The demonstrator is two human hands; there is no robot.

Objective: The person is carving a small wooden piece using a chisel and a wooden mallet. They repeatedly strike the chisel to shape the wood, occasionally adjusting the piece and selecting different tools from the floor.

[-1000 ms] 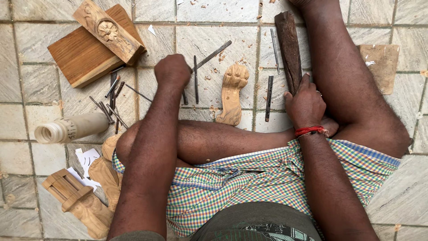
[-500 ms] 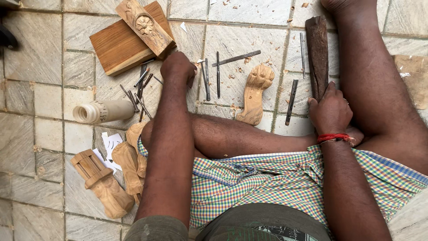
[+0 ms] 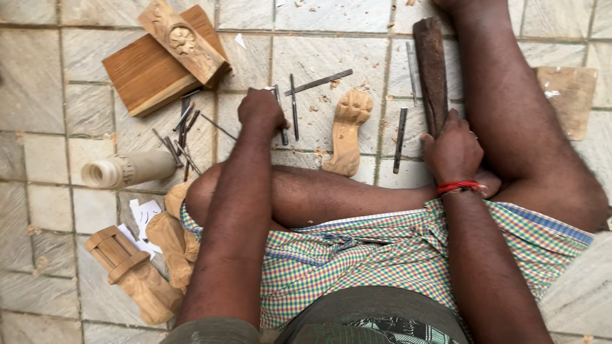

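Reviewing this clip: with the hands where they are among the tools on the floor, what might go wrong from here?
1. The left hand reaches among thin dark metal chisels lying loose on the tiled floor; a sharp tip may nick a finger.
2. The right hand rests on the long dark wooden mallet, close to the pale carved wooden paw-shaped piece; lifting it carelessly might knock the carving.

Soft, even daylight, faint shadows, sharp focus, no glare or blur.

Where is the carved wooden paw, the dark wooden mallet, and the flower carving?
carved wooden paw [image 3: 347,130], head view, middle of its light body.
dark wooden mallet [image 3: 431,64], head view, upper part of its dark shaft.
flower carving [image 3: 183,40], head view, on the rosette.
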